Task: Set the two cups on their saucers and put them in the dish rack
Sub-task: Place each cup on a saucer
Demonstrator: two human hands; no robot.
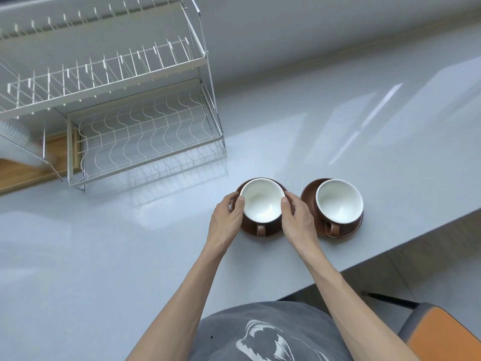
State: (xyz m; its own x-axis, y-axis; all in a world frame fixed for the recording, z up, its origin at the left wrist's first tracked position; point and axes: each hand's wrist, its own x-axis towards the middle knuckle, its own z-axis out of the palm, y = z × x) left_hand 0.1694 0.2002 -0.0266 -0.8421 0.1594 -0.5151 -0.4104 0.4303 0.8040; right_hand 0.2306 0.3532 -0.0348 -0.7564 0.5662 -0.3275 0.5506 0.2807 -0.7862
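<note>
Two brown cups with white insides stand on brown saucers on the grey counter. The left cup [261, 203] sits on the left saucer [270, 230], its handle toward me. My left hand [226, 217] grips the left side of this cup and saucer, and my right hand [296, 217] grips the right side. Fingers curl round the far edges. The right cup [339, 201] stands on the right saucer [308, 194], untouched. The white wire dish rack [145, 131] stands at the back left, and both of its tiers hold nothing.
A wooden board [28, 168] and a white ribbed object [15, 142] lie left of the rack. The counter's front edge [390, 252] runs diagonally at the right. A chair with an orange seat [447, 334] stands at the lower right.
</note>
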